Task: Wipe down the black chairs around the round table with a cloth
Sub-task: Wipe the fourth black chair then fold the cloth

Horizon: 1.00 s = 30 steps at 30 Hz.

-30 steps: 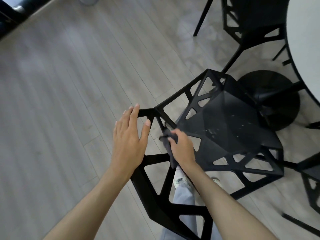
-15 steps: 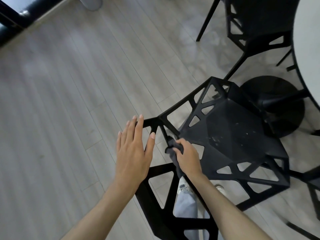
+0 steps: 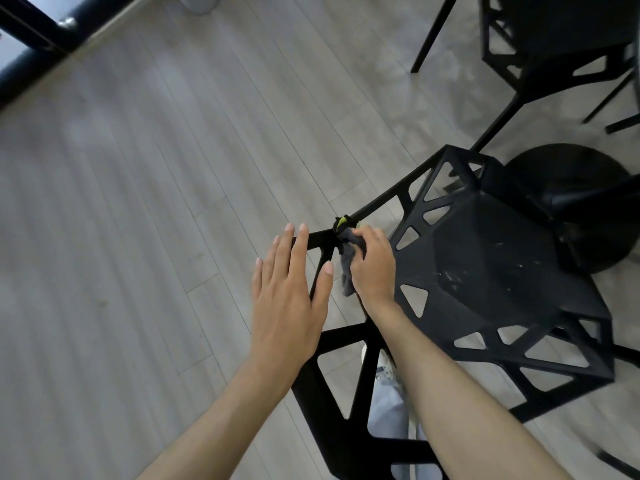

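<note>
At the top rail of the nearest black chair (image 3: 491,271), the right hand (image 3: 372,268) is gripping a grey cloth (image 3: 348,251) and wiping the frame joint; the left hand (image 3: 287,296) is lying flat, fingers straight. White specks are remaining on the seat, and a second chair (image 3: 554,39) is waiting, so much seems left. No writing is readable.

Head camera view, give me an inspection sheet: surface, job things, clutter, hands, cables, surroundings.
Surface: grey wood-plank floor.
Job's things: near black chair, white specks on its seat; grey cloth against its backrest frame; second black chair top right.
Clutter: nothing seen.
Hands: right hand grips the cloth; left hand flat, fingers straight, over the backrest edge.
Cables: nothing seen.
Surroundings: round black table base at right; dark furniture top left.
</note>
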### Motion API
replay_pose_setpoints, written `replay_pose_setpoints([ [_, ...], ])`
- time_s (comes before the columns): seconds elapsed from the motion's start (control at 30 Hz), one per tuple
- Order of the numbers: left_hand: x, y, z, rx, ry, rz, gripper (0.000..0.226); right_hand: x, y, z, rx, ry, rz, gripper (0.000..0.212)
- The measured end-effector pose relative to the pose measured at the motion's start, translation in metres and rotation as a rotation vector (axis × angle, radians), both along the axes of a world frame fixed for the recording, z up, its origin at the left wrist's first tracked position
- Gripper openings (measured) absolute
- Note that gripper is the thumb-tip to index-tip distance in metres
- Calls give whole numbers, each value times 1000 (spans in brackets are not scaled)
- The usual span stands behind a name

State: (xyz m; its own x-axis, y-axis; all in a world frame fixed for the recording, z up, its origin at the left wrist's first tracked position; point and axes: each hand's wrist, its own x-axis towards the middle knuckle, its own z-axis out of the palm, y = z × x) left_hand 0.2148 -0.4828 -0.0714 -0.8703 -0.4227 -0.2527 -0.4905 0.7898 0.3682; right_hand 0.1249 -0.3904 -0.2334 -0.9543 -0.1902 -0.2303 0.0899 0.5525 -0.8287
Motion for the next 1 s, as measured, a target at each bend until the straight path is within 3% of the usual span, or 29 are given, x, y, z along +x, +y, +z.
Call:
replay_pose_setpoints([
  [0.13,0,0,0,1,-9,-2,66,-5,5,4,-22,-282,-168,8],
  [0.2,1,0,1,-4,-11,-1,66,-12,9,5,10,-356,-154,7],
  [0.4,1,-1,0,24,-6,5,64,-7,17,4,-39,-231,-19,4],
  [0.5,1,-1,0,30,-5,3,64,-13,24,-13,80,-259,-17,13],
  [0.67,4,-2,1,42,-1,1,65,-19,51,-57,374,-465,55,14],
  [0.83,3,-2,3,41,3,14,63,-16,57,-73,361,-455,75,16],
  [1.0,1,-1,5,26,-16,13,65,5,77,-41,314,-490,223,9],
])
